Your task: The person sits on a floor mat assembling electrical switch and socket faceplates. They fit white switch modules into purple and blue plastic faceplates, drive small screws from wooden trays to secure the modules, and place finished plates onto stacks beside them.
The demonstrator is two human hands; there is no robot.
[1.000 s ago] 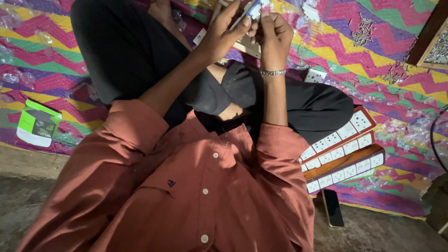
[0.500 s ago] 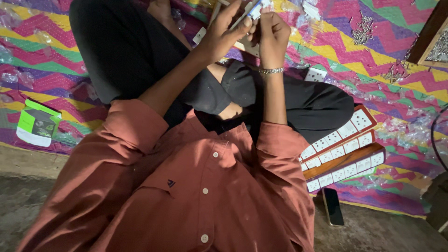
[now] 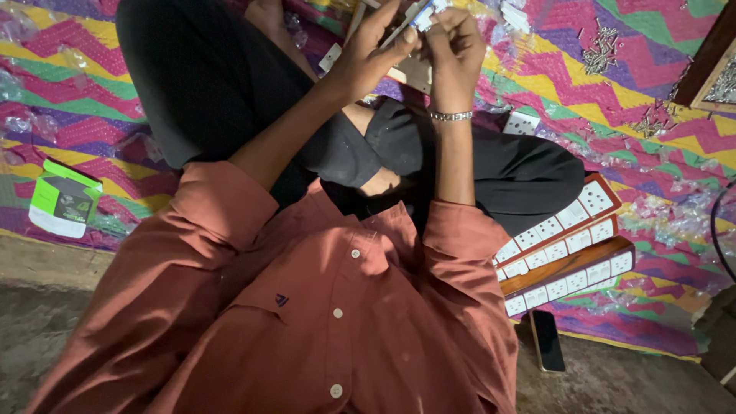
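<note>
Both my hands are raised in front of me at the top of the head view. My left hand (image 3: 373, 54) pinches a thin tool (image 3: 400, 29), its shaft angled up to the right. My right hand (image 3: 455, 42), with a metal bracelet (image 3: 451, 116) on the wrist, holds a small white and blue part (image 3: 429, 11) against the tool's tip. Below the hands a pale flat piece (image 3: 414, 73) lies on the mat. My crossed legs in black trousers and my rust-red shirt fill the lower frame.
Stacked wooden boards with white sockets (image 3: 567, 249) lie at my right knee, with a dark phone (image 3: 547, 340) on the floor beside them. A green and white box (image 3: 63, 198) lies left. Screws (image 3: 602, 42) are scattered on the zigzag mat (image 3: 659, 153).
My hands stay in nearly the same spot; the fingers shift slightly around the tool and the small part.
</note>
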